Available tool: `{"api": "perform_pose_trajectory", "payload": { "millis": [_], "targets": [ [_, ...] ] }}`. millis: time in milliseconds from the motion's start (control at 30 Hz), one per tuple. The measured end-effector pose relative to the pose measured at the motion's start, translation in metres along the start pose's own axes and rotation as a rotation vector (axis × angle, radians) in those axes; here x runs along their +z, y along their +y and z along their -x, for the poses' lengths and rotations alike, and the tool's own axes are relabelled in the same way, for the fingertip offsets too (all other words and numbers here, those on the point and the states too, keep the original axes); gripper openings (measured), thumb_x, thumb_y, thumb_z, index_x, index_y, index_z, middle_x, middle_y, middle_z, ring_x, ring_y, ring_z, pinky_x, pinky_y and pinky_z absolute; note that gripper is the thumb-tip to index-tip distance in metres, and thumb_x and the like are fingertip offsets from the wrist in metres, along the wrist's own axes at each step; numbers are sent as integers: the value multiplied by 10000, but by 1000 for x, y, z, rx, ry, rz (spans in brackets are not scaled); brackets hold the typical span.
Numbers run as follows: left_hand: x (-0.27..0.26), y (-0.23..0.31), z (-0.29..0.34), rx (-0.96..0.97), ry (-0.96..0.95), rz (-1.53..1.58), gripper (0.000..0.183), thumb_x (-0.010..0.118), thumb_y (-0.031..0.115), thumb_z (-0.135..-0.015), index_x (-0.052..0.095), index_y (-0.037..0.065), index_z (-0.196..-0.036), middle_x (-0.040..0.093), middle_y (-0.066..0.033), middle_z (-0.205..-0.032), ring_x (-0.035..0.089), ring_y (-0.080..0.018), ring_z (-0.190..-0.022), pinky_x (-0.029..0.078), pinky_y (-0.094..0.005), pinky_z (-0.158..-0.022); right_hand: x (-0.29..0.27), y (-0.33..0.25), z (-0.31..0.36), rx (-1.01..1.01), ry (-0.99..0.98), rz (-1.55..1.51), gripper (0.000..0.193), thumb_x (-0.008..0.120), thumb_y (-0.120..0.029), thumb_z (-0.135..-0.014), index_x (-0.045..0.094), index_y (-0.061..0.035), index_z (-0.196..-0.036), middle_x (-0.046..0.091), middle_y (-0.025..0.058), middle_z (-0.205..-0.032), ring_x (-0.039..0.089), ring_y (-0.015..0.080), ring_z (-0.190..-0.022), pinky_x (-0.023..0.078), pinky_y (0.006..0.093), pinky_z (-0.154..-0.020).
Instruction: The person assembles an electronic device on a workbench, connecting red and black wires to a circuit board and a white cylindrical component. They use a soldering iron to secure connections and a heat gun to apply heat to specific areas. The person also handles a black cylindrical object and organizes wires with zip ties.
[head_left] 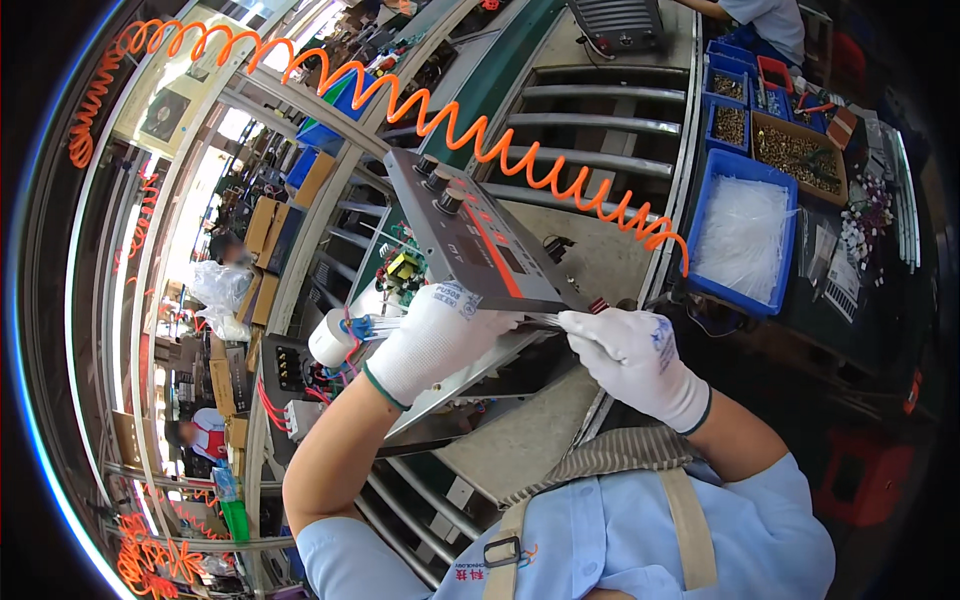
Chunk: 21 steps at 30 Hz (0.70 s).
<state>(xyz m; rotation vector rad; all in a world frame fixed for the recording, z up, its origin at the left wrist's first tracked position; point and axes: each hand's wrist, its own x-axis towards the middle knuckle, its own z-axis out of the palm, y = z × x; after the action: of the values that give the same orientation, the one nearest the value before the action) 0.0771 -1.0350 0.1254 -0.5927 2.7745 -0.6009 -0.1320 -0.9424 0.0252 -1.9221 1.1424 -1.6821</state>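
Observation:
A grey control panel [465, 235] with black knobs and an orange-red stripe stands tilted over an opened machine housing. My left hand [445, 335], in a white knit glove, is closed at the panel's lower edge, its fingertips partly hidden. A bundle of thin pale wires [380, 326] enters beside that hand. My right hand [635, 360], gloved alike, pinches pale wire ends [545, 319] just beyond the panel's lower corner. Close to its fingertips is a small dark red connector [598, 306]. Left of the panel are a circuit board [402, 266] and a white cylinder [331, 338].
A coiled orange air hose [500, 150] stretches across above the panel. The housing rests on a roller conveyor [600, 128]. To the right, a blue bin [742, 232] holds clear plastic strips, with small-parts bins [728, 122] behind. Another person [765, 25] is at the far right.

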Motion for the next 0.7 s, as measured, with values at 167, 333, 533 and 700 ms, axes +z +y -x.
{"api": "perform_pose_trajectory", "payload": {
  "millis": [167, 333, 533, 700],
  "targets": [
    [-9, 17, -9, -399, -231, 207, 246, 589, 146, -869, 676, 113, -1096, 674, -85, -1045, 644, -287, -1000, 531, -384, -843, 17, 5, 2, -5, 101, 32, 219, 716, -53, -825, 685, -57, -1042, 638, 88, -705, 640, 255, -580, 515, 340, -528],
    [1, -8, 4, -87, -55, 238, 213, 587, 143, -856, 692, 81, -1031, 680, -88, -1023, 649, -296, -977, 527, -402, -829, 27, 4, -3, -96, -16, 214, 164, 701, -103, -840, 673, -78, -1000, 656, 86, -718, 658, 267, -603, 524, 357, -537],
    [19, -12, 3, 88, -168, -339, 249, 541, 137, -825, 666, 53, -1024, 667, -126, -1000, 638, -278, -919, 508, -369, -774, 38, 0, -12, -60, 144, 126, 49, 625, -119, -842, 629, -121, -891, 613, 100, -703, 648, 312, -651, 513, 420, -538],
    [-7, -5, 5, 189, -153, -351, 239, 541, 172, -846, 652, 110, -1048, 660, -74, -1058, 655, -268, -893, 517, -384, -759, 46, 1, 1, 24, 124, 180, 128, 642, -203, -853, 570, -133, -932, 627, 93, -760, 646, 318, -677, 503, 444, -589]
  ]
}}
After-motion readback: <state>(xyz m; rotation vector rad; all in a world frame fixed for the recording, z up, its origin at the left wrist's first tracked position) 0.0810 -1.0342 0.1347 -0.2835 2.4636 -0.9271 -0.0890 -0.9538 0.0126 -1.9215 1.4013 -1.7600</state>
